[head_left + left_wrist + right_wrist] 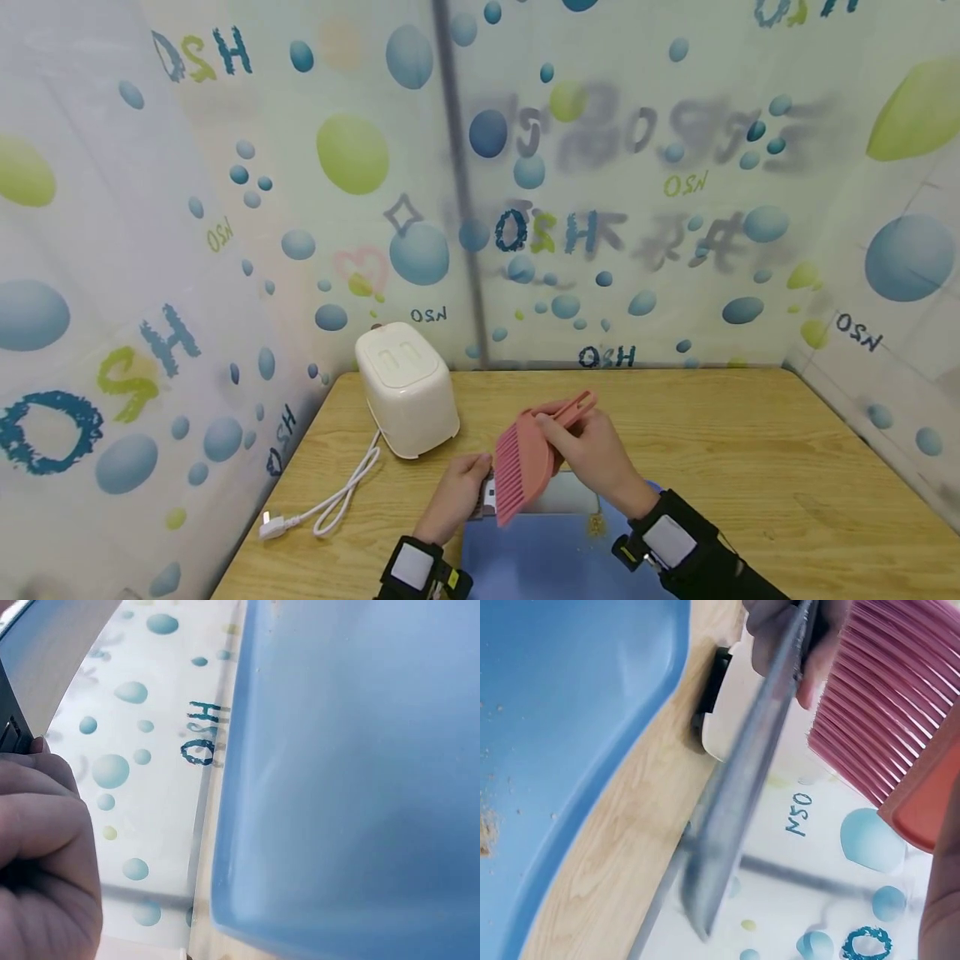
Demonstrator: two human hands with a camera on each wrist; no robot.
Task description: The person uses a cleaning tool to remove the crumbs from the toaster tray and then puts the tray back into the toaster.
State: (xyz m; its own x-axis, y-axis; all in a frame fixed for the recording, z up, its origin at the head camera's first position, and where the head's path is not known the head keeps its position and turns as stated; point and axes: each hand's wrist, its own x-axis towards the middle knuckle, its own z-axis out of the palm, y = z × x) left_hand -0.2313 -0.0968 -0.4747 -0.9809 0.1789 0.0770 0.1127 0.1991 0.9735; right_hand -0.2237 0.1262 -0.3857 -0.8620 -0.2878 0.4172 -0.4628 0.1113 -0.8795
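My left hand (459,492) grips the dark end of a thin metal crumb tray (566,493). In the right wrist view the metal tray (731,802) is seen edge-on, tilted above the table. My right hand (600,454) holds a pink brush (534,454) by its handle, its bristles (885,705) pointing toward the left hand. In the head view the brush overlaps part of the metal tray; whether they touch I cannot tell. Beneath both lies a blue tray (540,550), with a small pile of crumbs (596,524) and scattered bits on it.
A cream toaster (408,392) with a lid stands at the back left of the wooden table (712,433). Its white cord (352,483) lies looped in front, ending in a plug (273,525). Patterned curtains (637,208) surround the table at the back and sides.
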